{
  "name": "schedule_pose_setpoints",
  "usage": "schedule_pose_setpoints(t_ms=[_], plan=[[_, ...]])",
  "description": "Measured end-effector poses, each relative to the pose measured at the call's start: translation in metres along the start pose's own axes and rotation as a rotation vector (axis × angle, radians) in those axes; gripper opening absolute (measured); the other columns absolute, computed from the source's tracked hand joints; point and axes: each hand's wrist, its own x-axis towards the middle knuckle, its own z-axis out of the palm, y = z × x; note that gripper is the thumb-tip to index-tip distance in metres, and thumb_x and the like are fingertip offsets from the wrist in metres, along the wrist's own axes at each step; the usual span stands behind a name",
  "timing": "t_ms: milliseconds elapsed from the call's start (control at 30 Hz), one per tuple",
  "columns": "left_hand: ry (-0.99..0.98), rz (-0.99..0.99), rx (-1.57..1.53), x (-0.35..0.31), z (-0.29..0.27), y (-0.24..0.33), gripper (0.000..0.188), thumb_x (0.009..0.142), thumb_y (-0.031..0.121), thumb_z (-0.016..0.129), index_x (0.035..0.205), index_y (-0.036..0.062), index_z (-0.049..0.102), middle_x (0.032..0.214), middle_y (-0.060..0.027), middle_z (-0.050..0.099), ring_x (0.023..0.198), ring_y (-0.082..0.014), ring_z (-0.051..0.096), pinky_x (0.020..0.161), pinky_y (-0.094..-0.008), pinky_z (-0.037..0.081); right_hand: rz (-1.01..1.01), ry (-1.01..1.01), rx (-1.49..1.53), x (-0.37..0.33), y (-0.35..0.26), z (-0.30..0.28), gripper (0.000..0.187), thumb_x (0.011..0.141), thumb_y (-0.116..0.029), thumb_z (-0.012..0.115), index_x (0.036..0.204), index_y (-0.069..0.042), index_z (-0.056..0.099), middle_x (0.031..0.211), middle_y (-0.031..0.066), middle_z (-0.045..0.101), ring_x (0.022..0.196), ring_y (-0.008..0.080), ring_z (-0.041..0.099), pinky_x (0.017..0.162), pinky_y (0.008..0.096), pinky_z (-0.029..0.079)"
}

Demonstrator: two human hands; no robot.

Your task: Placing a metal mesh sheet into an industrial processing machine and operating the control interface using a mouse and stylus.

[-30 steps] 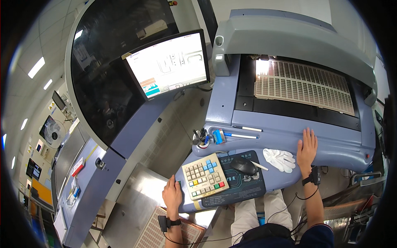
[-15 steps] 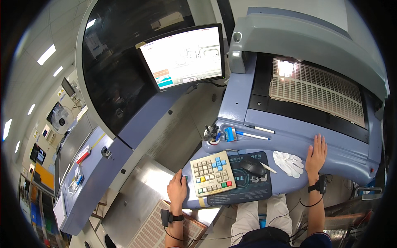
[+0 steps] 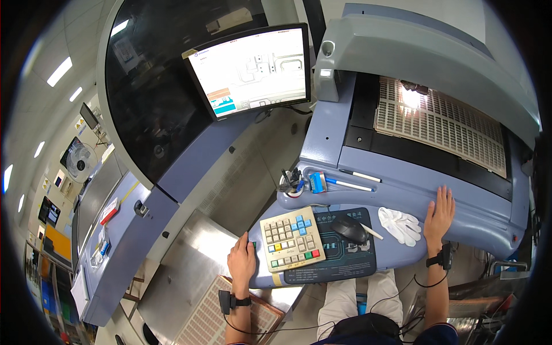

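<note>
My left hand [image 3: 241, 257] rests at the left edge of the blue-grey console, left of a beige keypad [image 3: 292, 238] with coloured keys. Its fingers point forward beside a small green button [image 3: 254, 245], partly covering it; whether they press it is hidden. Flat on the console's front ledge lies my right hand [image 3: 440, 214], fingers stretched, holding nothing. A white glove [image 3: 399, 226] lies just left of it. Behind the ledge, a panel with rows of small rectangles [image 3: 443, 123] lies on the machine's bed, with a bright lamp [image 3: 411, 99] shining over it. The monitor [image 3: 250, 72] shows an enlarged outline pattern.
A black mouse [image 3: 349, 229] sits on a dark mat [image 3: 330, 261], a white pen beside it. Farther back are a pen cup [image 3: 291, 184], a blue item [image 3: 317, 182] and two pens. Another gridded panel [image 3: 215, 316] lies on the metal table [image 3: 172, 282] below my left arm.
The lamp over the panel has moved to the right, and a dark head now shows above it. The monitor's pattern has shifted slightly. Both hands stay at their places.
</note>
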Motion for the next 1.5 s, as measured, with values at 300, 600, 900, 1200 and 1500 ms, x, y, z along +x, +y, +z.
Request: schedule_pose_setpoints(t_ms=[300, 600, 900, 1200, 1500], plan=[[0.007, 0.023, 0.019, 0.001, 0.002, -0.003, 0.043, 0.102, 0.027, 0.047, 0.139, 0.0077, 0.057, 0.135, -0.0129, 0.063, 0.116, -0.0346, 0.062, 0.100, -0.0463, 0.046, 0.003, 0.019, 0.027, 0.002, -0.002, -0.004, 0.043, 0.104, -0.021, 0.045, 0.142, -0.002, 0.053, 0.150, 0.0141, 0.050, 0.142, 0.0352, 0.041, 0.118, 0.0487, 0.028], [0.008, 0.005, 0.004, 0.000, 0.001, -0.001, 0.043, 0.102, 0.027, 0.048, 0.138, 0.0074, 0.058, 0.133, -0.0144, 0.064, 0.116, -0.0353, 0.062, 0.100, -0.0465, 0.047, -0.001, 0.012, 0.035, 0.002, -0.003, -0.004, 0.043, 0.105, -0.021, 0.044, 0.144, -0.004, 0.052, 0.151, 0.0130, 0.049, 0.143, 0.0344, 0.041, 0.118, 0.0478, 0.028], [0.014, 0.013, -0.002, -0.001, -0.001, 0.001, 0.042, 0.102, 0.026, 0.046, 0.137, 0.0057, 0.059, 0.132, -0.0144, 0.064, 0.114, -0.0352, 0.063, 0.099, -0.0462, 0.047, 0.004, 0.001, 0.006, 0.001, -0.003, -0.002, 0.043, 0.105, -0.022, 0.044, 0.144, -0.005, 0.052, 0.152, 0.0118, 0.048, 0.143, 0.0340, 0.040, 0.119, 0.0475, 0.028], [0.024, 0.051, -0.025, 0.001, 0.007, -0.005, 0.043, 0.102, 0.029, 0.046, 0.136, 0.0062, 0.060, 0.129, -0.0152, 0.065, 0.113, -0.0359, 0.063, 0.097, -0.0465, 0.048, -0.107, -0.159, -0.042, 0.130, 0.094, 0.003, 0.045, 0.094, -0.008, 0.060, 0.137, 0.002, 0.050, 0.143, 0.0217, 0.052, 0.133, 0.0421, 0.047, 0.112, 0.0473, 0.040], [0.036, 0.052, -0.016, 0.001, 0.003, -0.010, 0.043, 0.102, 0.032, 0.046, 0.136, 0.0082, 0.060, 0.129, -0.0146, 0.066, 0.115, -0.0354, 0.063, 0.097, -0.0472, 0.047, -0.253, -0.299, -0.172, 0.176, 0.137, 0.025, 0.048, 0.099, -0.015, 0.057, 0.140, 0.005, 0.044, 0.142, 0.0222, 0.051, 0.135, 0.0401, 0.045, 0.115, 0.0467, 0.036]])
